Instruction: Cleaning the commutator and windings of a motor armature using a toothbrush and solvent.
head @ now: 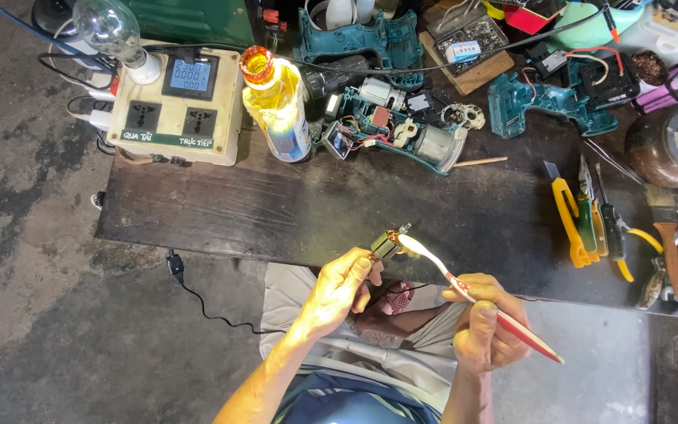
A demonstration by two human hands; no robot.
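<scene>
two hands work close together just in front of the near edge of a dark workbench (276, 212). the left hand (339, 290) is closed around a small motor part (388, 243) with copper windings, pinching it between thumb and fingertips and holding it up over the person's lap. the right hand (484, 326) is closed around the red and white handle of a toothbrush (472, 297), and the brush head touches the motor part from the right side.

on the bench behind, a plastic bottle of yellow liquid (278, 106) stands upright beside a cream socket box with a small meter screen (178, 106), and a clear light bulb (107, 27) sits at the box's far left corner. opened teal drill bodies (394, 126) lie near the bottle with their insides showing. to the right, a yellow utility knife (568, 212), pliers (617, 232) and a paintbrush (668, 228) lie side by side. a black cable (198, 298) trails across the concrete floor (41, 314).
</scene>
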